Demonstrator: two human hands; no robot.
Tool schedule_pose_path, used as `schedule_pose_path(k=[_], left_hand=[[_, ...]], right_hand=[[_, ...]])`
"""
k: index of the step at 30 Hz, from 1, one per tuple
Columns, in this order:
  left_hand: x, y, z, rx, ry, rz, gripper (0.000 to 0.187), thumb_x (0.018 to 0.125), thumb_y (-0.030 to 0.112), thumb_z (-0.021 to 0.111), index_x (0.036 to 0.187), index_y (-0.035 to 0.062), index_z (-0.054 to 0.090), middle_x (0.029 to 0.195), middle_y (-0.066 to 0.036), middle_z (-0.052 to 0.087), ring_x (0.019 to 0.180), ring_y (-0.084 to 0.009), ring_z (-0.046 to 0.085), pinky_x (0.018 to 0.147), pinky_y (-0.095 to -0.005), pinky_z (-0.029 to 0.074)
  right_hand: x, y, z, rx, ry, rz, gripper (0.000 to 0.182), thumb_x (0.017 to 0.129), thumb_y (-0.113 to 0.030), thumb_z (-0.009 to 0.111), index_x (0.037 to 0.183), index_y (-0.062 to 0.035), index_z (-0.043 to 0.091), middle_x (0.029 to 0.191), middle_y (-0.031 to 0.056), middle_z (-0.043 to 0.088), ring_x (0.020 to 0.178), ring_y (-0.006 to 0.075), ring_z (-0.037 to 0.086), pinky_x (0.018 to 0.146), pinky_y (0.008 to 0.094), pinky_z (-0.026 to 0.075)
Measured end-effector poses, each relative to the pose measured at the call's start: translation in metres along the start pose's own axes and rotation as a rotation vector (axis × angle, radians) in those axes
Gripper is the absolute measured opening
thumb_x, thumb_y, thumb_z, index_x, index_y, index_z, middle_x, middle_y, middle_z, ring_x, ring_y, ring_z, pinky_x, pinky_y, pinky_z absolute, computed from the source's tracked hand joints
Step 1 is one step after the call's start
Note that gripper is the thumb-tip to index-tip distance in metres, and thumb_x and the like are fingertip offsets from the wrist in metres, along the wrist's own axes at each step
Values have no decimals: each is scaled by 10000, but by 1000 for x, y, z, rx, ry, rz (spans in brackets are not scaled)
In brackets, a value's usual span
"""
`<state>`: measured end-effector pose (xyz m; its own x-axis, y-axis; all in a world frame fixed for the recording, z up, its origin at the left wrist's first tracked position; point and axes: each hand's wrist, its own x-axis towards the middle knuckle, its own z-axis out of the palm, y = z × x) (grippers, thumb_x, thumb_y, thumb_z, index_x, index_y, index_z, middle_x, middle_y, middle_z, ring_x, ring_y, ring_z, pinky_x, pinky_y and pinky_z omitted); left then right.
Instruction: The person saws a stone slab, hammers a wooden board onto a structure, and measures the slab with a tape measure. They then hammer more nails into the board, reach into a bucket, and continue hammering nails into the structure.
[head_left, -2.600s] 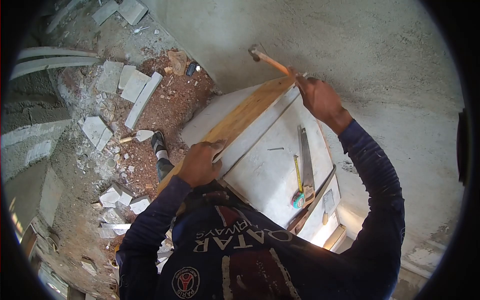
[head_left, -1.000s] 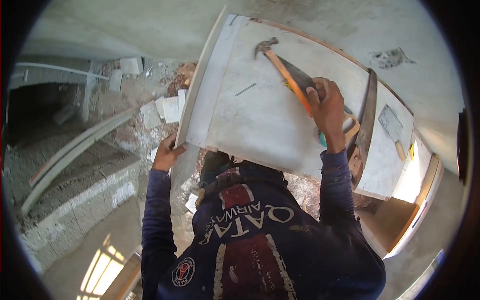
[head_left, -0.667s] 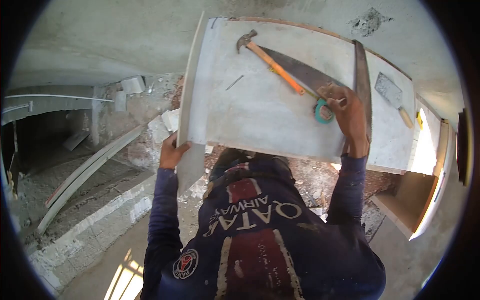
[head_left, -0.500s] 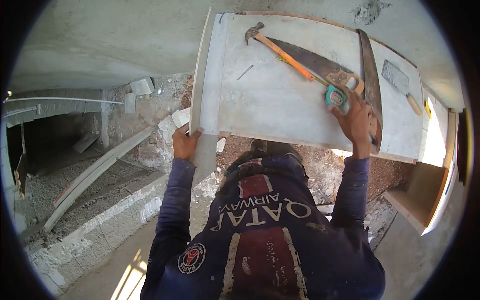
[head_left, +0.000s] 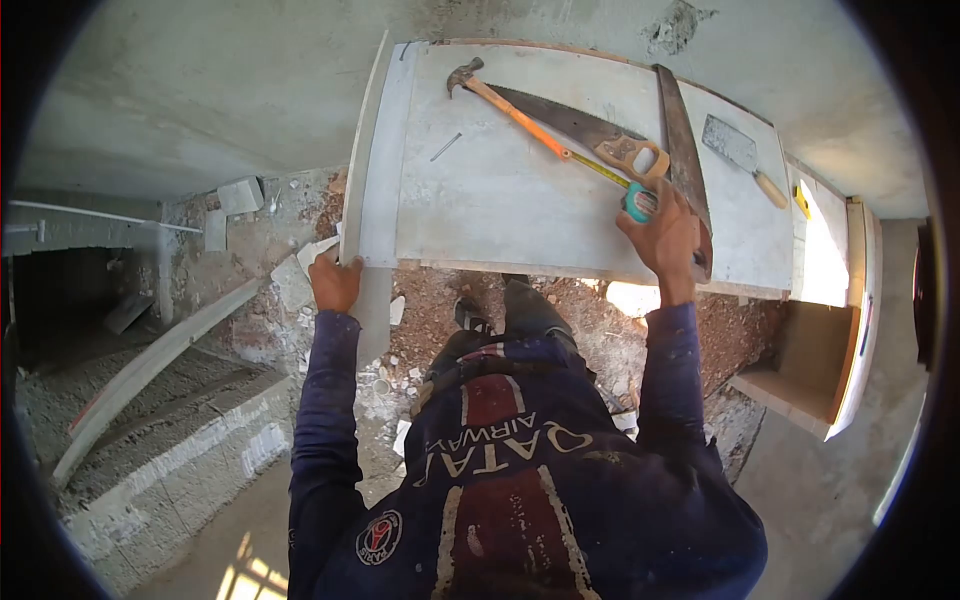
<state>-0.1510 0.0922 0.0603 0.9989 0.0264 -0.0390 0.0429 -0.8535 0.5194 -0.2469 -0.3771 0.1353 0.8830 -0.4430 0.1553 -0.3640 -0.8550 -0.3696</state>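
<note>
My left hand (head_left: pixel 336 283) is closed on the near end of a narrow upright board (head_left: pixel 363 150), which stands along the left edge of a pale work panel (head_left: pixel 500 215). My right hand (head_left: pixel 668 237) grips a teal tape measure (head_left: pixel 640 203) at the panel's right part, with some yellow tape showing out of it. The tape runs towards the orange handle of a claw hammer (head_left: pixel 522 118). Behind the hammer lies a handsaw (head_left: pixel 630 155) with a wooden handle. A second saw (head_left: pixel 684 140) lies crosswise, its near end partly behind my right hand. A nail (head_left: pixel 446 147) rests on the panel.
A trowel (head_left: pixel 745 158) lies on the panel's right part. Beyond it are a small yellow object (head_left: pixel 801 200) and an open wooden box (head_left: pixel 815 360). A long curved board (head_left: pixel 150 365) leans at the left. Rubble (head_left: pixel 385 385) covers ground below the panel.
The whole view has shifted, so the panel and tools appear further left. More yellow tape shows between the hammer handle and the tape measure. Both hands keep their holds.
</note>
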Motion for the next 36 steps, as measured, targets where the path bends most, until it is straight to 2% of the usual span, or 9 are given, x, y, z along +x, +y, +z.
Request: schedule_pose_path(k=[3, 7, 8, 10, 17, 24, 27, 29, 36], left_hand=[[3, 14, -6, -60, -24, -109, 323, 771, 149, 763, 1066, 18, 757, 928, -273, 726, 875, -415, 715, 793, -466, 564], [-1, 3, -1, -25, -5, -11, 360, 759, 154, 774, 1095, 29, 754, 945, -270, 725, 887, -407, 714, 816, -456, 570], [0, -11, 8, 50, 14, 0, 373, 758, 163, 780, 1108, 38, 753, 949, -272, 723, 890, -410, 712, 832, -457, 566], [1, -18, 10, 130, 39, -1, 386, 758, 171, 787, 1121, 46, 752, 952, -273, 721, 893, -412, 709, 849, -457, 563], [-6, 8, 4, 44, 29, -112, 422, 770, 205, 801, 1159, 60, 727, 976, -242, 716, 965, -406, 677, 891, -483, 531], [-9, 2, 16, 111, 114, -141, 418, 776, 217, 792, 1156, 59, 717, 1006, -235, 702, 963, -421, 658, 882, -490, 522], [-7, -1, 24, 127, 169, -120, 425, 756, 226, 800, 1129, 41, 713, 953, -248, 697, 926, -426, 661, 860, -493, 522], [-5, -4, 27, 114, 245, -108, 418, 747, 228, 807, 1106, 38, 710, 942, -256, 688, 918, -428, 657, 848, -497, 522], [-7, 8, 14, 123, 156, -125, 562, 733, 339, 837, 1104, -44, 657, 1017, -299, 663, 966, -432, 657, 865, -490, 522]], right_hand=[[7, 16, -38, 55, 45, -21, 559, 656, -211, 831, 1154, -56, 629, 1168, 185, 649, 1082, 386, 607, 940, 465, 492], [48, 18, -98, 69, 167, -230, 567, 701, -85, 810, 1209, 6, 574, 1142, 201, 616, 1076, 363, 609, 937, 430, 495], [60, 9, -112, 155, 78, -252, 561, 712, -72, 788, 1219, 5, 561, 1146, 184, 607, 1073, 346, 614, 932, 408, 506], [84, -28, -127, 129, 3, -566, 516, 702, -58, 769, 1188, -44, 598, 1169, 158, 597, 1064, 338, 630, 921, 403, 526], [115, -187, -54, 258, -122, -1356, 497, 692, -88, 807, 1161, -84, 644, 1274, 143, 582, 1167, 347, 600, 962, 440, 521], [89, -297, 11, 250, -303, -1769, 488, 734, -93, 797, 1188, -42, 628, 1280, 131, 579, 1206, 337, 570, 976, 443, 517], [78, -323, 18, 233, -215, -1860, 479, 724, -139, 821, 1162, -40, 657, 1258, 152, 605, 1163, 358, 602, 969, 439, 532], [75, -340, 7, 44, -446, -1866, 601, 738, -165, 814, 1256, 34, 582, 1284, 264, 563, 1248, 405, 544, 1052, 460, 469], [62, -363, 20, 9, -440, -1963, 553, 734, -167, 818, 1197, 39, 599, 1220, 250, 595, 1174, 414, 580, 1019, 463, 485]])
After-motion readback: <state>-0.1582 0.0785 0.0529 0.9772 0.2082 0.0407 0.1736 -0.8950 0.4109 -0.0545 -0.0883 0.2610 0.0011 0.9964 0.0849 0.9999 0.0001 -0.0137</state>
